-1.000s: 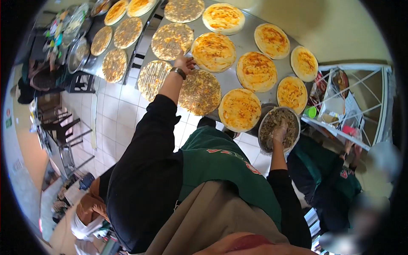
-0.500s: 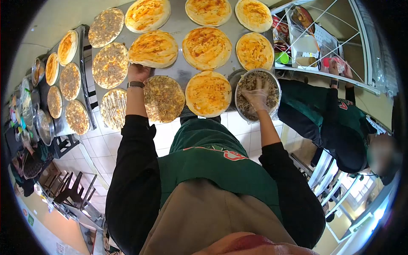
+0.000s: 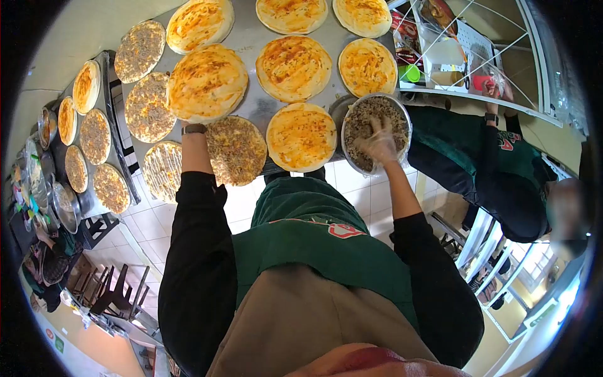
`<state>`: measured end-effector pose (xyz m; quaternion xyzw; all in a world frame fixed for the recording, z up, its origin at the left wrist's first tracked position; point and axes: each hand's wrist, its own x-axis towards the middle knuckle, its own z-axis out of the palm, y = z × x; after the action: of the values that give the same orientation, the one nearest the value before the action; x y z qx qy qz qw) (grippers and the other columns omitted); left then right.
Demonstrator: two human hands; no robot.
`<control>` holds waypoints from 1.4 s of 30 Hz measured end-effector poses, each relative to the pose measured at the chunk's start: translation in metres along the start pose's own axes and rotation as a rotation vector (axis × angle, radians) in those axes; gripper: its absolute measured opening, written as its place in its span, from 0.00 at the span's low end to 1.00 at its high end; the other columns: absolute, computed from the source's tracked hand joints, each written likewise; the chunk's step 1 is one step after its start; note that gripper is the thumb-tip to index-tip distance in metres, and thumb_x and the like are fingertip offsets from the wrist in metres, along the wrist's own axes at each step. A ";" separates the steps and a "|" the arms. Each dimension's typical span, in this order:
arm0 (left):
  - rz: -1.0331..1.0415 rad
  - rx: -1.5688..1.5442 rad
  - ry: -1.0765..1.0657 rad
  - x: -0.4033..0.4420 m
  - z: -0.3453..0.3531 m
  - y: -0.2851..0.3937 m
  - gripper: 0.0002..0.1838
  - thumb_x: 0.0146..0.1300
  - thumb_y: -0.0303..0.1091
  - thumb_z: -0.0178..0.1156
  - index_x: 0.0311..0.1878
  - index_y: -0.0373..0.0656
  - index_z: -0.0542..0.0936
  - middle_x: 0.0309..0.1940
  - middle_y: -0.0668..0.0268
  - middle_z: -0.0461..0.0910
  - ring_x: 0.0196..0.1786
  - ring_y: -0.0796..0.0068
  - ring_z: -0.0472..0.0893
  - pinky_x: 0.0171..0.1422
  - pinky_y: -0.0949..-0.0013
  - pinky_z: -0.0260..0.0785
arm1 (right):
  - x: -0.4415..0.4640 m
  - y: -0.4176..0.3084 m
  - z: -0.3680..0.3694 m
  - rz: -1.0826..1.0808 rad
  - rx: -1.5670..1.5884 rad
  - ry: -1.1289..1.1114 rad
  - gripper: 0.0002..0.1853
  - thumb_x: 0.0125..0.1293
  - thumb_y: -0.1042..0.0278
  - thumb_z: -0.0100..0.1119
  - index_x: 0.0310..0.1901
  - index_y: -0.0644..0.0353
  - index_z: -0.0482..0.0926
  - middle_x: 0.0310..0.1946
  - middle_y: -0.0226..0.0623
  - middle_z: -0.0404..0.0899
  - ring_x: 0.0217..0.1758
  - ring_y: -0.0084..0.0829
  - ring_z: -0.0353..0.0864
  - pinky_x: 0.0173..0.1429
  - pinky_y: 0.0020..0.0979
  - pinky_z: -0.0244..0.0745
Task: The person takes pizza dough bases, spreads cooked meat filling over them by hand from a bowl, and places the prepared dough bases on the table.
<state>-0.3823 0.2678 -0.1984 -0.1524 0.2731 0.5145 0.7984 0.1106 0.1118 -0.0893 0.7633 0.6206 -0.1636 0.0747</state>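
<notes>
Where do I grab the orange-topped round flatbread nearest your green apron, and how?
I'd slide a flat hand under its near edge, from the apron side. The flatbread is wide and flattish, and that edge seems to poke past the metal table, leaving room for fingers.

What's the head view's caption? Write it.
Gloved right hand in a bowl of crumbly mix, left hand hidden under a flatbread.
</notes>
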 end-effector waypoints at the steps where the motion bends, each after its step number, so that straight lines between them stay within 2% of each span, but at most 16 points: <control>1: -0.011 -0.002 -0.009 -0.003 0.000 -0.004 0.26 0.71 0.51 0.41 0.66 0.49 0.67 0.66 0.59 0.68 0.65 0.60 0.71 0.69 0.52 0.64 | -0.004 -0.003 0.004 0.000 0.001 0.002 0.35 0.50 0.58 0.67 0.63 0.52 0.70 0.70 0.61 0.50 0.61 0.51 0.72 0.59 0.43 0.72; 4: -0.035 -0.003 -0.040 -0.025 -0.003 -0.014 0.26 0.71 0.51 0.41 0.66 0.49 0.67 0.66 0.58 0.68 0.65 0.60 0.70 0.69 0.52 0.64 | -0.006 0.008 0.033 -0.076 -0.067 0.006 0.35 0.53 0.65 0.64 0.66 0.52 0.67 0.72 0.57 0.41 0.62 0.55 0.69 0.60 0.42 0.72; 6: -0.042 -0.003 -0.062 -0.036 0.001 -0.029 0.26 0.71 0.52 0.41 0.67 0.49 0.67 0.66 0.58 0.68 0.65 0.60 0.70 0.69 0.52 0.64 | 0.006 0.025 0.045 -0.123 0.307 0.060 0.30 0.56 0.71 0.58 0.63 0.52 0.70 0.68 0.58 0.54 0.61 0.56 0.69 0.60 0.42 0.71; 13: -0.045 0.005 -0.133 -0.081 0.024 -0.118 0.27 0.71 0.52 0.41 0.67 0.49 0.66 0.66 0.58 0.68 0.65 0.59 0.70 0.68 0.51 0.64 | 0.027 0.049 0.028 0.134 0.155 -0.281 0.26 0.56 0.67 0.59 0.59 0.52 0.73 0.55 0.56 0.72 0.61 0.53 0.71 0.60 0.43 0.71; 18: -0.063 0.015 -0.184 -0.107 0.048 -0.218 0.27 0.71 0.53 0.41 0.67 0.49 0.66 0.66 0.58 0.68 0.65 0.59 0.70 0.68 0.51 0.64 | -0.015 0.005 -0.026 -0.304 0.168 0.174 0.28 0.54 0.60 0.64 0.59 0.52 0.75 0.66 0.55 0.59 0.61 0.58 0.68 0.64 0.44 0.68; 21: -0.079 0.016 -0.214 -0.120 0.053 -0.268 0.28 0.71 0.53 0.41 0.67 0.49 0.66 0.66 0.58 0.68 0.65 0.59 0.70 0.68 0.51 0.64 | -0.014 -0.001 -0.019 -0.312 -0.028 -0.026 0.28 0.55 0.64 0.62 0.61 0.54 0.73 0.67 0.54 0.55 0.61 0.61 0.66 0.64 0.45 0.69; 25: -0.094 0.023 -0.240 -0.115 0.062 -0.316 0.28 0.71 0.54 0.41 0.68 0.50 0.65 0.67 0.58 0.67 0.65 0.59 0.70 0.68 0.51 0.65 | 0.021 0.036 0.021 -0.382 0.150 -0.022 0.28 0.48 0.66 0.69 0.54 0.56 0.76 0.64 0.54 0.59 0.60 0.54 0.69 0.61 0.48 0.69; 28: -0.107 0.024 -0.269 -0.115 0.064 -0.336 0.28 0.71 0.54 0.41 0.68 0.50 0.65 0.67 0.58 0.67 0.65 0.59 0.70 0.68 0.51 0.65 | 0.067 0.077 0.056 -0.483 0.297 -0.044 0.19 0.52 0.71 0.65 0.48 0.57 0.78 0.54 0.48 0.71 0.49 0.43 0.78 0.50 0.46 0.75; 30: -0.113 0.025 -0.290 -0.105 0.069 -0.343 0.28 0.71 0.54 0.41 0.68 0.50 0.65 0.67 0.58 0.67 0.65 0.59 0.70 0.68 0.51 0.65 | 0.104 0.109 0.079 0.058 1.290 -0.797 0.15 0.54 0.76 0.60 0.45 0.58 0.80 0.39 0.42 0.75 0.41 0.35 0.80 0.40 0.36 0.78; 31: -0.115 0.025 -0.301 -0.100 0.071 -0.351 0.28 0.71 0.55 0.41 0.68 0.50 0.65 0.67 0.58 0.67 0.65 0.59 0.70 0.68 0.51 0.65 | 0.068 0.069 0.013 0.014 0.780 -0.511 0.15 0.54 0.77 0.59 0.45 0.59 0.78 0.35 0.35 0.75 0.37 0.29 0.79 0.32 0.34 0.77; 34: -0.140 0.019 -0.335 -0.093 0.075 -0.372 0.29 0.71 0.55 0.41 0.68 0.50 0.65 0.67 0.58 0.67 0.65 0.59 0.70 0.68 0.51 0.65 | 0.032 0.061 -0.060 0.102 1.266 -0.725 0.16 0.53 0.76 0.60 0.46 0.61 0.77 0.36 0.31 0.78 0.36 0.28 0.79 0.34 0.34 0.78; 35: -0.150 0.017 -0.348 -0.085 0.080 -0.382 0.29 0.71 0.55 0.41 0.68 0.50 0.65 0.67 0.58 0.67 0.65 0.59 0.70 0.68 0.51 0.65 | 0.019 0.055 -0.085 0.043 1.288 -0.764 0.19 0.53 0.77 0.60 0.50 0.63 0.78 0.42 0.32 0.80 0.41 0.27 0.80 0.43 0.31 0.78; 36: -0.162 0.015 -0.363 -0.084 0.081 -0.386 0.29 0.71 0.55 0.41 0.68 0.50 0.65 0.67 0.58 0.67 0.65 0.59 0.70 0.68 0.51 0.65 | 0.022 0.058 -0.083 0.039 1.286 -0.758 0.19 0.53 0.77 0.60 0.50 0.63 0.78 0.42 0.32 0.80 0.41 0.27 0.80 0.43 0.31 0.78; 38: -0.161 0.076 -0.338 -0.075 0.084 -0.398 0.30 0.70 0.56 0.41 0.69 0.50 0.64 0.67 0.58 0.67 0.65 0.58 0.70 0.69 0.51 0.64 | 0.031 0.065 -0.075 -0.339 1.097 -0.616 0.26 0.51 0.80 0.59 0.56 0.63 0.76 0.50 0.34 0.80 0.46 0.27 0.81 0.51 0.27 0.77; 40: -0.160 0.137 -0.307 -0.073 0.090 -0.407 0.31 0.70 0.58 0.41 0.70 0.50 0.63 0.66 0.57 0.67 0.65 0.58 0.70 0.69 0.50 0.63 | 0.020 0.050 -0.086 -0.343 1.167 -0.613 0.27 0.50 0.80 0.60 0.56 0.64 0.77 0.48 0.36 0.82 0.47 0.27 0.82 0.53 0.26 0.75; 42: -0.170 0.116 -0.327 -0.074 0.093 -0.416 0.31 0.70 0.58 0.41 0.70 0.50 0.63 0.66 0.58 0.68 0.65 0.58 0.70 0.69 0.50 0.63 | 0.016 0.041 -0.091 -0.438 0.825 -0.364 0.23 0.51 0.75 0.64 0.52 0.66 0.79 0.45 0.43 0.84 0.47 0.31 0.83 0.54 0.28 0.75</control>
<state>-0.0034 0.0854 -0.0956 -0.0428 0.1552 0.4464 0.8802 0.1679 0.1463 -0.0138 0.5403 0.6267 -0.5376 -0.1626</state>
